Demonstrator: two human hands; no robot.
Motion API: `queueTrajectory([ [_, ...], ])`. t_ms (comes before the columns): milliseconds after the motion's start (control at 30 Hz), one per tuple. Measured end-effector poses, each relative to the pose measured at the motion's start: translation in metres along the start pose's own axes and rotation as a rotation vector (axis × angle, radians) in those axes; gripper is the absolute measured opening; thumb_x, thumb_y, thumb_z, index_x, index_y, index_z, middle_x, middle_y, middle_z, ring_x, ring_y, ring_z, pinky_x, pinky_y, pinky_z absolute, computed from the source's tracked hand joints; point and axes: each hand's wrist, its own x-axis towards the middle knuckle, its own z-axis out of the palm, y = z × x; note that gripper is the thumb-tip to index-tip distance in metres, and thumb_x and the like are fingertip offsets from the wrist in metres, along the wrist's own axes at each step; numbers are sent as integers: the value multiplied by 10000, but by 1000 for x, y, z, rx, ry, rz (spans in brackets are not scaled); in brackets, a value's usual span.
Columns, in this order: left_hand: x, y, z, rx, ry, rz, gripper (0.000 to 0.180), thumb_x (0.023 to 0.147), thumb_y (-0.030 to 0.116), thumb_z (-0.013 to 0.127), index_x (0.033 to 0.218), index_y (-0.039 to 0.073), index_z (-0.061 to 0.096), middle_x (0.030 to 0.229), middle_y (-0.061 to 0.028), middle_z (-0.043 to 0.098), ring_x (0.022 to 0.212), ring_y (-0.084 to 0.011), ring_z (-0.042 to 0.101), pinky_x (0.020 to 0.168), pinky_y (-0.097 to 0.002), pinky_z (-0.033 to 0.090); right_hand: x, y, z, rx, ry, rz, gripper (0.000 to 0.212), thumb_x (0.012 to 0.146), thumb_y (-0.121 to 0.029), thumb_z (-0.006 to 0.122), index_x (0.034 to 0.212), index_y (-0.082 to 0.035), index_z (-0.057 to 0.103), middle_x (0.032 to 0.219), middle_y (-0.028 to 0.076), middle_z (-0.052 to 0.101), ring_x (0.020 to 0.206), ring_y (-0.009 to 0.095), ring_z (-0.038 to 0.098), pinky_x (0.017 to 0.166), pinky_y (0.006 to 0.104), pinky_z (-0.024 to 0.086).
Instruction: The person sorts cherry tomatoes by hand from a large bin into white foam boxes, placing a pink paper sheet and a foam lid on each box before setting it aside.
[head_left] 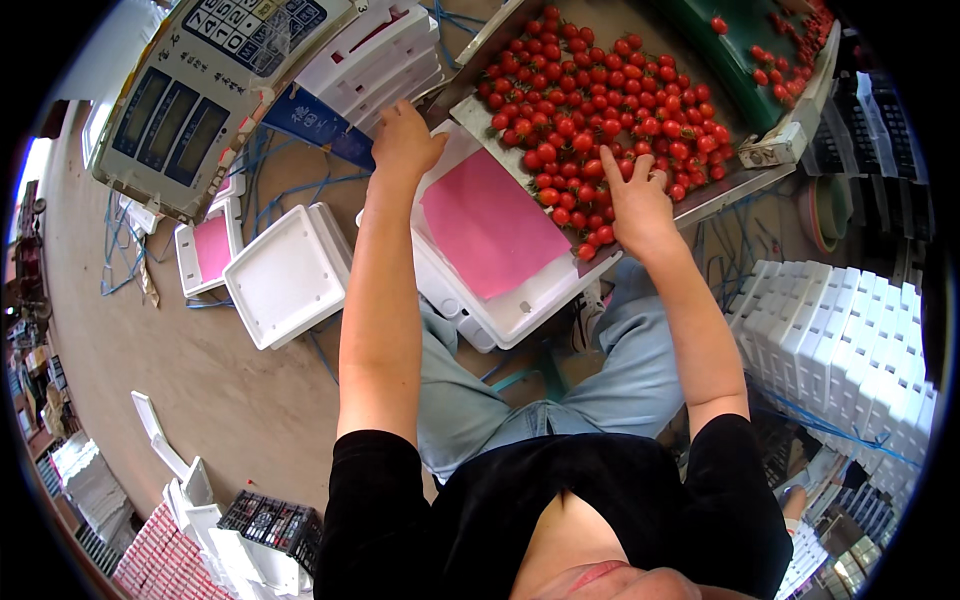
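Scale (205, 95) left, white boxes (840, 345) right, tomatoes (612, 108) between.

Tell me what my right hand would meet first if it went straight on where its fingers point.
Your right hand would first meet the red cherry tomatoes right ahead of its fingers; depth is unclear, so they may be touching some.

Packing shed: tomatoes (611, 127), scale (190, 95), boxes (835, 345)
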Motion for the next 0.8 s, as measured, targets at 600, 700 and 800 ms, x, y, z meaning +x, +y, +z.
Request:
queueTrajectory([
  [600, 1, 1, -1, -35, -68, 17, 745, 788, 395, 795, 1273, -56, 454, 1301, -306, 518, 1148, -453, 605, 940, -480, 524, 17, 66, -40, 225, 316, 147, 748, 760, -212, 801, 1425, -186, 459, 1371, 107, 505, 1233, 405, 524, 984, 498, 511],
  [700, 2, -4, -1, -22, -65, 15, 765, 782, 387, 807, 1286, -55, 440, 1305, -297, 513, 1148, -438, 610, 931, -466, 542, 22, 82, -35, 224, 22, 348, 1008, 714, -271, 850, 1547, -236, 285, 1428, 175, 425, 1269, 476, 481, 1012, 546, 482],
  [800, 0, -9, 0, -12, -71, 7, 770, 781, 391, 810, 1286, -61, 444, 1302, -294, 519, 1141, -435, 616, 923, -464, 548, 29, 70, -38, 199, -37, 326, 1091, 687, -269, 874, 1567, -242, 231, 1433, 208, 400, 1269, 497, 471, 1011, 543, 486],
])
